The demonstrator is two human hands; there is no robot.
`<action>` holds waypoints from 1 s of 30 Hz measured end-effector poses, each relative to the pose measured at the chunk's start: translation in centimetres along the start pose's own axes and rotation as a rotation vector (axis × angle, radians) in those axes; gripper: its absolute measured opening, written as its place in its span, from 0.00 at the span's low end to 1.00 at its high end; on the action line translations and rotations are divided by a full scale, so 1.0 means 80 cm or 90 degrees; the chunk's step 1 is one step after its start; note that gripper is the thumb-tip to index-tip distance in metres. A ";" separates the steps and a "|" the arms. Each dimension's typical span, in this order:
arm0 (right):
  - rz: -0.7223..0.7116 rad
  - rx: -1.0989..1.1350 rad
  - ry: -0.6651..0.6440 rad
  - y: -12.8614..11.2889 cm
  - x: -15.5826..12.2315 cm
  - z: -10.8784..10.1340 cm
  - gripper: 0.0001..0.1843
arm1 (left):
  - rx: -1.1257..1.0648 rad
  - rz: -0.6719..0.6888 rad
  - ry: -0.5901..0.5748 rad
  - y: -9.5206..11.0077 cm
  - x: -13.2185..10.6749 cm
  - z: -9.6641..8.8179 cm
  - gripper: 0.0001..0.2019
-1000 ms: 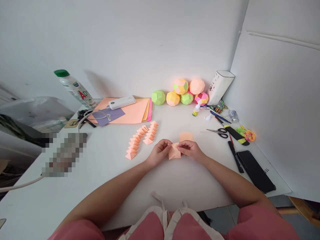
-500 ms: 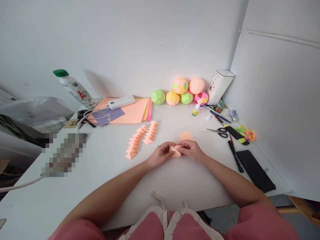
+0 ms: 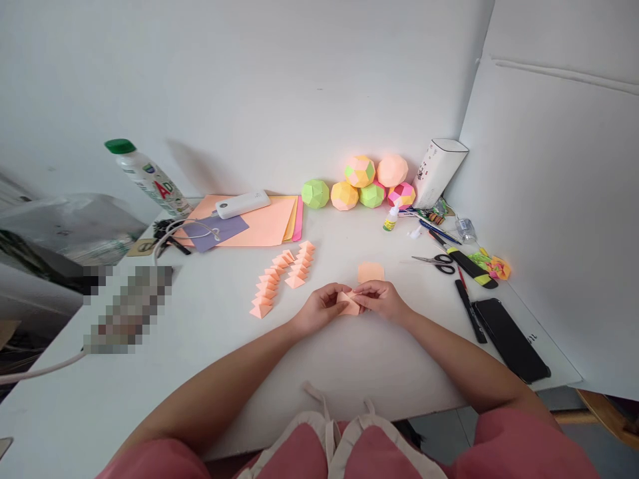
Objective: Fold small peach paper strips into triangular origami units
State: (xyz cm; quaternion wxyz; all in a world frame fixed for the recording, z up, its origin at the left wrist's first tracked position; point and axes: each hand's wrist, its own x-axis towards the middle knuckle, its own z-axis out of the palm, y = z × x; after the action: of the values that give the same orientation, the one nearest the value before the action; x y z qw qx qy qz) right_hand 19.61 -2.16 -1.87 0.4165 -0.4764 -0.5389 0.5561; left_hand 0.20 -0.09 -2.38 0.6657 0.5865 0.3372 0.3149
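Between my two hands is a small peach paper piece (image 3: 349, 305), partly folded, with creases showing. My left hand (image 3: 322, 309) pinches its left side, thumb on top. My right hand (image 3: 380, 299) closes on its right side, and these fingers cover part of the paper. Just beyond the right hand lies a flat peach paper square (image 3: 371, 272) on the white table. To the left, folded peach paper units (image 3: 267, 286) sit nested in a long row, with a shorter row (image 3: 300, 265) beside it.
Several faceted paper balls (image 3: 344, 196) are stacked by the wall. Scissors (image 3: 439, 263), a utility knife (image 3: 472, 267), a glue bottle (image 3: 391, 218) and a black phone (image 3: 512, 339) lie on the right. Coloured sheets (image 3: 269, 223) with a power bank (image 3: 243, 204) are at back left.
Both hands stay in nearly the same place. The right fingers and thumb have shifted slightly on the folded paper; otherwise the table looks the same.
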 end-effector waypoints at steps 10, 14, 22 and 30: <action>-0.011 -0.005 0.000 -0.001 -0.001 0.001 0.13 | -0.019 0.005 0.001 0.003 -0.001 0.002 0.17; -0.014 -0.015 -0.002 -0.003 -0.003 0.003 0.14 | -0.033 0.001 0.007 0.003 0.000 0.002 0.17; -0.030 -0.030 -0.018 -0.004 -0.003 0.003 0.12 | -0.067 -0.024 0.017 0.002 0.000 0.003 0.17; -0.030 -0.026 -0.008 -0.005 -0.005 0.005 0.11 | -0.063 -0.021 0.035 -0.003 0.001 0.003 0.16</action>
State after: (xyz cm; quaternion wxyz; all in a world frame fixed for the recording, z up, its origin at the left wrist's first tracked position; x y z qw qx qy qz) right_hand 19.25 -2.62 -1.44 0.4161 -0.4683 -0.5636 0.5385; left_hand 0.41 -0.20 -2.58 0.6896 0.5382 0.3492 0.3360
